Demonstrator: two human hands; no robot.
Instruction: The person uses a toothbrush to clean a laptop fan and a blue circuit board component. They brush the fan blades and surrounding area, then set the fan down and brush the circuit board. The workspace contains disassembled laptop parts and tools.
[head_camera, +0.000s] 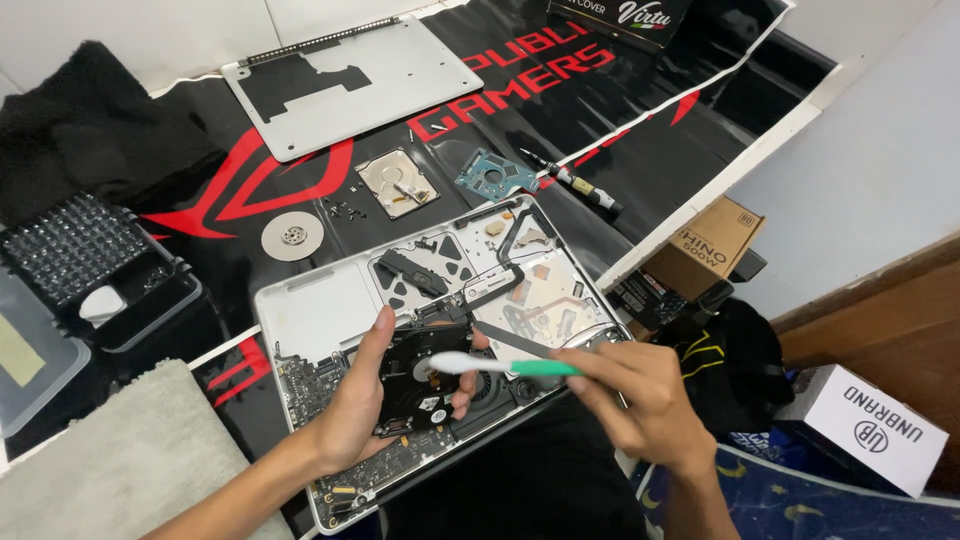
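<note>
My left hand grips a black flat fan-like part above an opened silver laptop body. My right hand holds a toothbrush with a green handle and white head. The brush head rests on the black part near its hub. The laptop's inner boards and cables lie bare beneath both hands.
The laptop's grey bottom cover lies at the back. An opened hard drive, a silver platter, a blue circuit board, a screwdriver and small screws sit on the black and red mat. A bit tray stands left; boxes right.
</note>
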